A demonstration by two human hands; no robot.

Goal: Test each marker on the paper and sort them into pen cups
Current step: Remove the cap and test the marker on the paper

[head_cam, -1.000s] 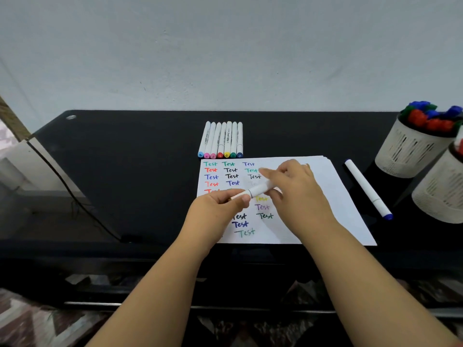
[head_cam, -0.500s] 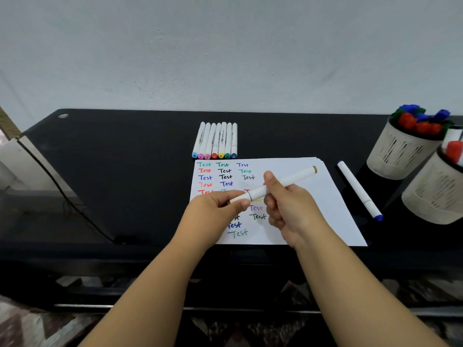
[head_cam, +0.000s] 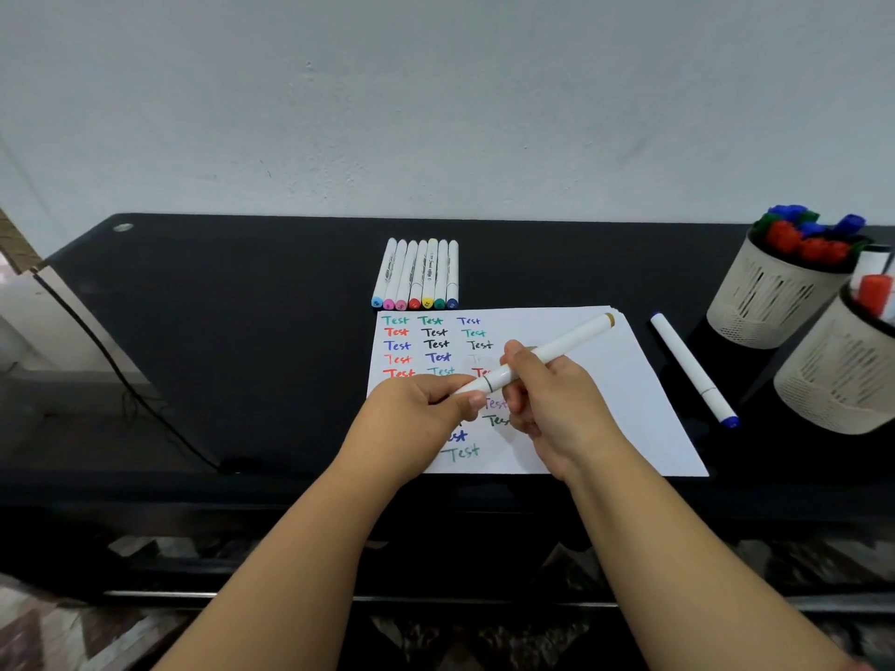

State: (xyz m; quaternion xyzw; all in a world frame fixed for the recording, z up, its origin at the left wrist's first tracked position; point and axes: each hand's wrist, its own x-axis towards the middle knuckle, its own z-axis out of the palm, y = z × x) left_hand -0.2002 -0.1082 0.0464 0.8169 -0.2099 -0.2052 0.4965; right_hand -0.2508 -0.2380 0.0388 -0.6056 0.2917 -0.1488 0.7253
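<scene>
— Between the two hands, what has been changed?

— Little in the last half second: the marker [head_cam: 532,359] is kept level above the paper [head_cam: 605,380]. A second ago its far end was covered by the right hand [head_cam: 552,409]; now the barrel is gripped lower and the tan tip end is exposed, up and to the right. The cap end is pinched by the left hand [head_cam: 421,414], thumb and fingers curled round it.

— What is meant for the task?

— Uncapping is judged to be under way — no new mark is seen yet. Beyond the hands a row of markers [head_cam: 419,276] is waiting; right of the right hand lie a blue marker [head_cam: 692,370] and the cups [head_cam: 770,293].
</scene>
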